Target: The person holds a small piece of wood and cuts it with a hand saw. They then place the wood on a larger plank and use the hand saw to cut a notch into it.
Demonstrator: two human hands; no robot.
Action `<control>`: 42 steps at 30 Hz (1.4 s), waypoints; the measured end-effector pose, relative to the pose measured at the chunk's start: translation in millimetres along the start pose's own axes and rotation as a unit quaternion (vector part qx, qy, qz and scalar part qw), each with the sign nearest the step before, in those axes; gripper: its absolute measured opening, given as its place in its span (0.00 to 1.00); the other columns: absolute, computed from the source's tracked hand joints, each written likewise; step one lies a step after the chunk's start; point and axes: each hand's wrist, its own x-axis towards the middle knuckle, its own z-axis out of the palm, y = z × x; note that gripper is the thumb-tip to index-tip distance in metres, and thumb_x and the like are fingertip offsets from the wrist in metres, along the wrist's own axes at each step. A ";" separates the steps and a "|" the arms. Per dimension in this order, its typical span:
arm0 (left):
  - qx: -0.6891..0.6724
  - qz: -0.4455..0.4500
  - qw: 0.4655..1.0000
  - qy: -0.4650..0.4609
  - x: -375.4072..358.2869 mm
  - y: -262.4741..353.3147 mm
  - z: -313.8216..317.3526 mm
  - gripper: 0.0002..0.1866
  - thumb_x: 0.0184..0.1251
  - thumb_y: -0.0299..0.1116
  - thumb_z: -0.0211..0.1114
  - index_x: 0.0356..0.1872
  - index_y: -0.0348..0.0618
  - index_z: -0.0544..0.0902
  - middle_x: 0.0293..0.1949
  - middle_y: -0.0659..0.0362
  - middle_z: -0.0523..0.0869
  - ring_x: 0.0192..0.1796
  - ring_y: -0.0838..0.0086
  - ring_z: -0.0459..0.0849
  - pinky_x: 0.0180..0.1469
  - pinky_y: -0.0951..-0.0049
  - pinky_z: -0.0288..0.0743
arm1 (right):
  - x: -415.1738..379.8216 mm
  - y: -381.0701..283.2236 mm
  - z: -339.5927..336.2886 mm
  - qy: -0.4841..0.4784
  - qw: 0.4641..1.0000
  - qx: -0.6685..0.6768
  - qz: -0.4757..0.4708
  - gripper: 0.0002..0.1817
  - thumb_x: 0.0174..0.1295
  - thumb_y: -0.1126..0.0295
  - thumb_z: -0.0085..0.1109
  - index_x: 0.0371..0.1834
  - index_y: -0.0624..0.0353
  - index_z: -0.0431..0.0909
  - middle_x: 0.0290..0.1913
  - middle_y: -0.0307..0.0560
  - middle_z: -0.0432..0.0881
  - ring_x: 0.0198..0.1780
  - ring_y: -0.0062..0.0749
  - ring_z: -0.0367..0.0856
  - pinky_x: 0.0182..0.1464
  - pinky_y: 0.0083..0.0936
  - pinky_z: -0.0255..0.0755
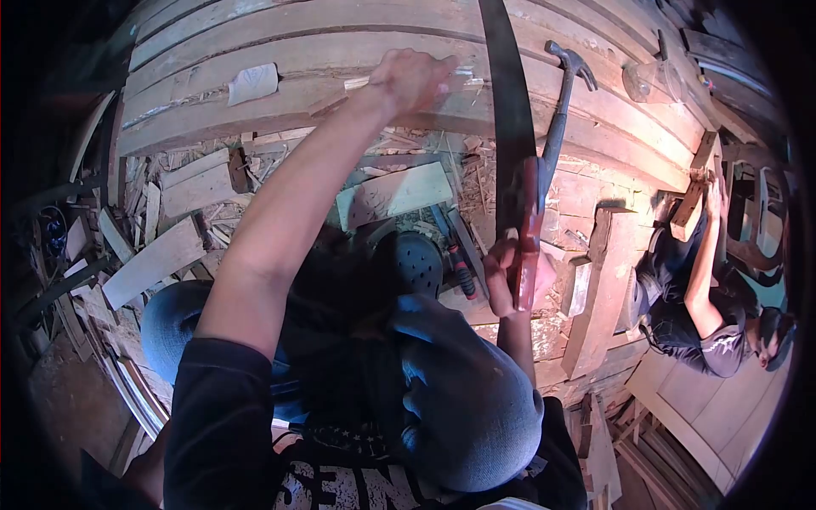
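My right hand is wrapped round the red handle of a long dark-bladed saw, which stands lengthwise with its blade pointing away from me. My left hand reaches over the plank bench, its fingers closed over thin light wood pieces. Whether those pieces are gripped or only touched is hidden. Close to the right of the saw, a claw hammer lies across the planks, its handle partly behind the saw handle.
A white cup-like object lies on the bench's left. Wood offcuts, shavings and a red-and-black tool litter the ground. Beyond a timber block, another person sits at right, hand on wood. A clear container stands upper right.
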 end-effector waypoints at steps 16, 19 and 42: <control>-0.008 -0.010 1.000 0.000 6.5 -1.9 -3.7 0.11 0.64 0.31 0.53 0.48 0.47 0.74 0.34 0.49 0.85 0.42 0.56 0.85 0.44 0.55 0.76 | 44.3 29.9 30.9 0.021 0.997 0.053 0.048 0.09 0.38 0.78 0.61 0.18 0.58 0.68 0.14 0.37 0.68 0.15 0.18 0.65 0.20 0.17 0.62; -0.062 -0.028 0.997 0.041 11.6 -8.5 0.7 0.19 0.61 0.35 0.61 0.53 0.45 0.72 0.33 0.48 0.86 0.39 0.53 0.85 0.41 0.53 0.77 | 16.6 36.9 30.3 0.002 0.998 0.027 0.052 0.09 0.38 0.77 0.61 0.19 0.57 0.69 0.14 0.37 0.68 0.15 0.20 0.66 0.21 0.18 0.63; -0.011 -0.027 1.000 -0.010 3.8 3.1 -11.0 0.17 0.62 0.33 0.58 0.53 0.49 0.74 0.33 0.49 0.86 0.41 0.56 0.85 0.44 0.56 0.78 | 37.1 30.5 21.9 0.021 0.998 -0.050 -0.031 0.08 0.36 0.78 0.59 0.17 0.56 0.68 0.14 0.38 0.66 0.13 0.26 0.65 0.20 0.21 0.62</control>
